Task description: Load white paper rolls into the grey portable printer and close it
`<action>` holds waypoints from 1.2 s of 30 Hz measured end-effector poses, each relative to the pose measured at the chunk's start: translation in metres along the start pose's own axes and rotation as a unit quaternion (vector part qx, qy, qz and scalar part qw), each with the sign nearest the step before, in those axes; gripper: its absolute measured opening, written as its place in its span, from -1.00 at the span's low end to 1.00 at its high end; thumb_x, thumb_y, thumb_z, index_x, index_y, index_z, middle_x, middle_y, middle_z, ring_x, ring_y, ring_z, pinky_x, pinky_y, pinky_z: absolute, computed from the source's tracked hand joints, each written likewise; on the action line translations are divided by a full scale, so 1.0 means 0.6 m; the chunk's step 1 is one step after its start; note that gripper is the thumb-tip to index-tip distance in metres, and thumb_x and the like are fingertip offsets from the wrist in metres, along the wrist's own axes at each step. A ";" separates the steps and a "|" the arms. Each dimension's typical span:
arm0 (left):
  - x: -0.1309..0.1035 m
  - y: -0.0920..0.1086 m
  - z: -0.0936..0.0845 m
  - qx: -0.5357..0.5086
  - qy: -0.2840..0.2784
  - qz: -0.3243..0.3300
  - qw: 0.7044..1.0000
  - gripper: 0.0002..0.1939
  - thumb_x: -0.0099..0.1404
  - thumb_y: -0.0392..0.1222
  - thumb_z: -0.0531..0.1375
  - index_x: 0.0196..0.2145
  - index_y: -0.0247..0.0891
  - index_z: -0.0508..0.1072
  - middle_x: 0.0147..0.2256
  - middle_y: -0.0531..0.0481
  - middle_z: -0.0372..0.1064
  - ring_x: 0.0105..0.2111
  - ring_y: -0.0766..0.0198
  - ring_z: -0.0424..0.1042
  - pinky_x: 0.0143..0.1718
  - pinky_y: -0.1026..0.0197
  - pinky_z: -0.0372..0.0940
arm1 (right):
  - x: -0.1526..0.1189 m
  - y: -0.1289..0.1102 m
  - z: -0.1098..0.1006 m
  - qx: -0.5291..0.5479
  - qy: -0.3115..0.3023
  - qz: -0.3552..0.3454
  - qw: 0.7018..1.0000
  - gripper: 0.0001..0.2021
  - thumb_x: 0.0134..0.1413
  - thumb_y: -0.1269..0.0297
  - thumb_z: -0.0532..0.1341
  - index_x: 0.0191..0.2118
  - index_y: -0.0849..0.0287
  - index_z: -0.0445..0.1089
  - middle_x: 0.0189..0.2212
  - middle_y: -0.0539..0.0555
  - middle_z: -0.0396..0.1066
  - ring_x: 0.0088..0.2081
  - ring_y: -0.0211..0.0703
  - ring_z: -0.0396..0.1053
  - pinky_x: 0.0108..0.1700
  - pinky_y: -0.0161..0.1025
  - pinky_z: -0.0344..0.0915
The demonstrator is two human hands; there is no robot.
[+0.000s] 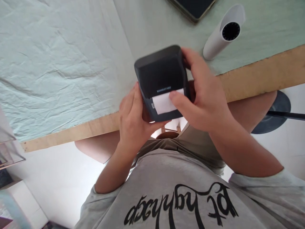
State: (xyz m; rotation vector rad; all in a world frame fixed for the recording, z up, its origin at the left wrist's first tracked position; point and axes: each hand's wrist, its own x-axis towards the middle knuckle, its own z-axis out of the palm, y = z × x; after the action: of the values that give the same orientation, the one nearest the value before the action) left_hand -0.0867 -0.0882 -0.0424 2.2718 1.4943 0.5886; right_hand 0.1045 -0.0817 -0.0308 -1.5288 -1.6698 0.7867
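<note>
Tablecloth (71, 57); printer (160, 73), long axis bodyward (label (164, 105) nearest).

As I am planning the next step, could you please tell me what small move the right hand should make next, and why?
Probably the right hand should gently draw the white paper outward: its thumb appears to rest on the paper's edge, while the left hand supports the dark device from the other side.
</note>
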 end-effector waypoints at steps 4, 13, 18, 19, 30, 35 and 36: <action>0.035 -0.009 -0.006 0.012 -0.024 -0.009 1.000 0.04 0.09 0.41 0.38 0.33 -0.21 0.19 0.27 -0.31 0.29 0.28 -0.21 0.30 0.33 -0.18 0.19 | 0.032 0.019 0.006 -0.024 0.024 -0.016 0.999 -0.49 0.20 0.34 0.16 0.26 0.17 0.21 0.17 0.22 0.43 0.14 0.04 0.46 0.05 -0.07 0.48; 0.022 -0.052 0.022 0.007 -0.045 0.007 0.999 0.17 0.07 0.56 0.26 0.42 -0.17 0.04 0.32 -0.37 0.22 0.32 -0.26 0.24 0.35 -0.27 0.08 | 0.028 0.046 0.023 -0.072 0.079 -0.028 0.994 -0.64 0.32 0.19 0.12 0.19 0.02 0.24 0.14 0.16 0.49 0.09 0.02 0.51 0.01 -0.09 0.49; 0.025 -0.049 0.022 0.002 -0.039 0.003 0.999 0.16 0.06 0.56 0.28 0.40 -0.19 0.12 0.31 -0.35 0.23 0.31 -0.24 0.26 0.33 -0.20 0.15 | 0.030 0.040 0.020 -0.055 0.065 -0.027 0.996 -0.66 0.41 0.12 0.01 0.21 -0.05 0.23 0.11 0.13 0.51 0.08 0.00 0.53 -0.06 -0.09 0.49; 0.027 -0.048 0.020 -0.002 -0.039 0.000 0.999 0.16 0.05 0.55 0.29 0.40 -0.17 0.13 0.31 -0.33 0.24 0.31 -0.23 0.27 0.33 -0.19 0.17 | 0.029 0.040 0.019 -0.051 0.064 -0.028 0.996 -0.66 0.41 0.10 0.01 0.21 -0.05 0.24 0.10 0.12 0.52 0.08 -0.01 0.53 -0.08 -0.10 0.49; 0.028 -0.048 0.018 -0.013 -0.031 -0.010 0.999 0.10 0.04 0.53 0.32 0.36 -0.14 0.23 0.29 -0.27 0.28 0.27 -0.18 0.32 0.31 -0.16 0.21 | 0.024 0.060 0.023 -0.037 0.059 -0.063 0.996 -0.57 0.38 0.10 0.06 0.30 -0.06 0.15 0.11 0.17 0.49 0.11 0.04 0.49 0.00 -0.01 0.48; 0.021 -0.048 0.023 -0.007 -0.029 -0.004 1.000 0.14 0.15 0.61 0.13 0.40 -0.26 0.09 0.31 -0.36 0.25 0.32 -0.22 0.25 0.36 -0.19 0.09 | 0.018 0.070 0.026 0.000 0.061 -0.043 0.997 -0.52 0.28 0.12 0.19 0.27 -0.06 0.18 0.13 0.13 0.46 -0.01 -0.01 0.52 -0.12 -0.08 0.52; 0.020 -0.047 0.023 -0.005 -0.029 -0.003 1.000 0.11 0.20 0.61 0.07 0.41 -0.28 0.07 0.31 -0.36 0.25 0.32 -0.20 0.26 0.36 -0.16 0.09 | 0.017 0.071 0.027 0.015 0.067 -0.030 0.997 -0.53 0.25 0.12 0.22 0.24 -0.08 0.20 0.13 0.09 0.45 -0.05 -0.05 0.52 -0.16 -0.11 0.52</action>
State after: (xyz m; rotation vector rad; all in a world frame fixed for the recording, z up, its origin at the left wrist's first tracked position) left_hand -0.0973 -0.0674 -0.0668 2.2565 1.4664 0.5227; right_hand 0.1144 -0.0667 -0.0738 -1.4702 -1.5914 0.6596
